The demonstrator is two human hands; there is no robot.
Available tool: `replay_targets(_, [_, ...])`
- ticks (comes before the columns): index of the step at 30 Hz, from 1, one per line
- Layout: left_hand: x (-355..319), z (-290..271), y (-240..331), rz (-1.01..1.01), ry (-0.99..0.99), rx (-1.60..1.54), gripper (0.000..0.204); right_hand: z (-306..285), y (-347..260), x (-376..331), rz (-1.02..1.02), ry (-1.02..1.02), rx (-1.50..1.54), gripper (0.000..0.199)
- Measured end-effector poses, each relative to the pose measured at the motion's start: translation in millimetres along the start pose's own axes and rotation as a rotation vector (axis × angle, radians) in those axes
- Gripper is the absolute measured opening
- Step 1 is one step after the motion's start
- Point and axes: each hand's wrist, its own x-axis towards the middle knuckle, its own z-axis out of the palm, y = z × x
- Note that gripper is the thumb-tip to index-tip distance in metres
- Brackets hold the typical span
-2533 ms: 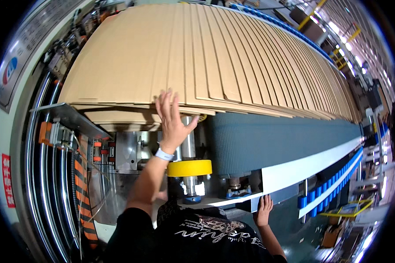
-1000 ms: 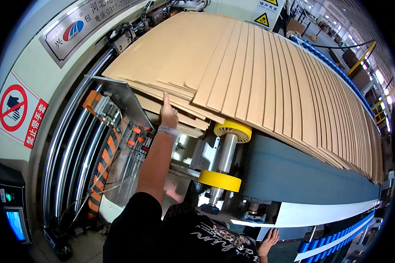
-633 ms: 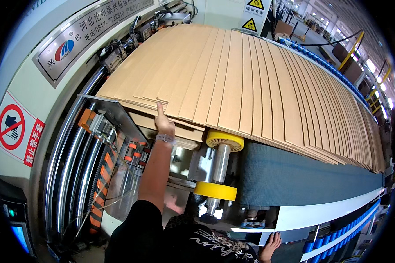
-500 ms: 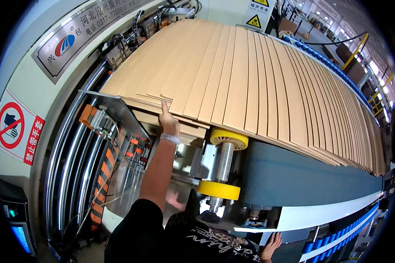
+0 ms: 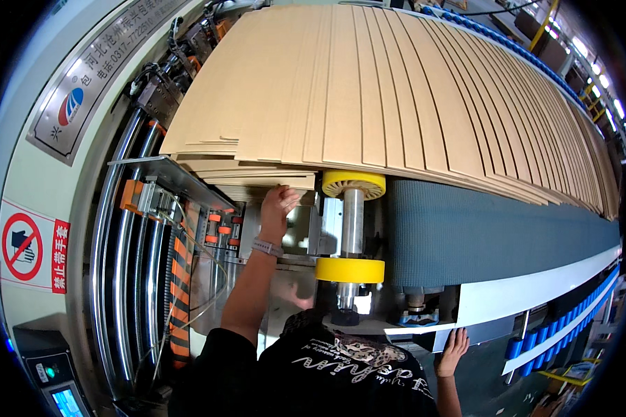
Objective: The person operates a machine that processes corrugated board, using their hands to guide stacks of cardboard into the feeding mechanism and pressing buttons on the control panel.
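My left hand (image 5: 279,206), with a band on its wrist, is at the near edge of the lower cardboard sheets (image 5: 257,178). Its fingers are loosely bent and apart, and I see nothing held in them; whether the fingertips touch the sheets is hard to tell. Above lies a wide row of overlapping brown cardboard sheets (image 5: 271,90), fanned out toward the right. Lower right, my right hand (image 5: 453,351) rests with fingers stretched out on the edge of a pale machine panel (image 5: 480,333).
Two yellow wheels (image 5: 350,270) sit on a metal shaft just right of my left hand. A dark grey conveyor belt (image 5: 466,233) runs rightward under the sheets. Chrome rollers (image 5: 122,278) and a metal side plate (image 5: 188,181) stand left. A lit control screen (image 5: 67,403) is lower left.
My left hand has come off the upper sheets' edge and dropped back toward me, beside the lower sheets. The view has tilted downward. My right hand stays on the panel edge.
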Motion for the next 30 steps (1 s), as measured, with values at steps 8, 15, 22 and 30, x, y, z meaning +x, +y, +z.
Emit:
replay_targets(8, [-35,35,-23,-0.043,0.026,0.042,0.037,8,7,-5,0.010,-0.016,-0.013,0.059])
replay_targets(15, [-54,-8,-56,-0.196,0.169,-0.101,0.035,-3,-9,-2,0.020,-0.037,0.037,0.054])
replay_targets(22, [-37,-82,-109,0.151,-0.135,0.351,0.032,0,3,9,0.114,-0.115,0.137,0.044])
replay_targets(30, [-21,-80,-119,-0.288,-0.129,-0.247,0.022,-17,0,-2,0.063,-0.059,0.134,0.058])
